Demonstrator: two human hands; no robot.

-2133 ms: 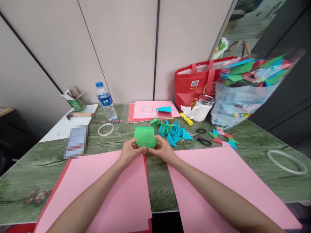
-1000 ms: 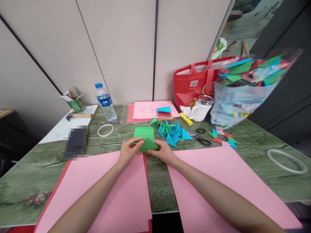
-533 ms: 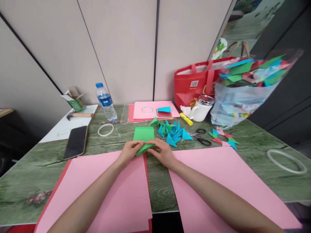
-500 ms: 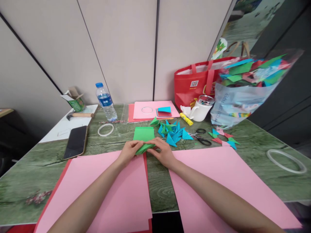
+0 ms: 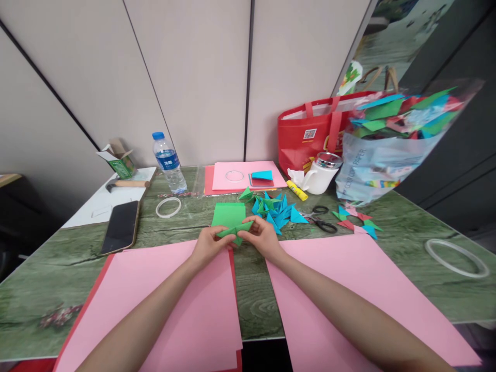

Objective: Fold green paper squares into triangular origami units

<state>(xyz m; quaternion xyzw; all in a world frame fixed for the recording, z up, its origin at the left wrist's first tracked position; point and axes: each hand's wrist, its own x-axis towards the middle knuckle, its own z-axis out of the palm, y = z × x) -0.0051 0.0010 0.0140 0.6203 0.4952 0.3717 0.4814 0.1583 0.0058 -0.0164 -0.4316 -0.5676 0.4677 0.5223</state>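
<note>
A folded piece of green paper (image 5: 237, 230) is held between both hands, above the table in the middle of the view. My left hand (image 5: 211, 244) pinches its left end, and my right hand (image 5: 263, 236) grips the right end with thumb and fingers. Just behind the hands lie square green paper sheets (image 5: 228, 213). To their right is a loose pile of folded blue and green paper pieces (image 5: 277, 211). Black-handled scissors (image 5: 320, 218) lie right of that pile.
Large pink sheets (image 5: 166, 310) lie under my forearms. At the left are a phone (image 5: 121, 226), a hammer (image 5: 127, 183), a water bottle (image 5: 169, 163) and a tape ring (image 5: 169, 207). Toward the right stand a white mug (image 5: 321, 175), a red bag (image 5: 306, 137) and a plastic bag of folded paper (image 5: 387, 160).
The green folded paper has turned and its pointed ends now show. My right hand has shifted slightly, with its thumb now on the paper's near side.
</note>
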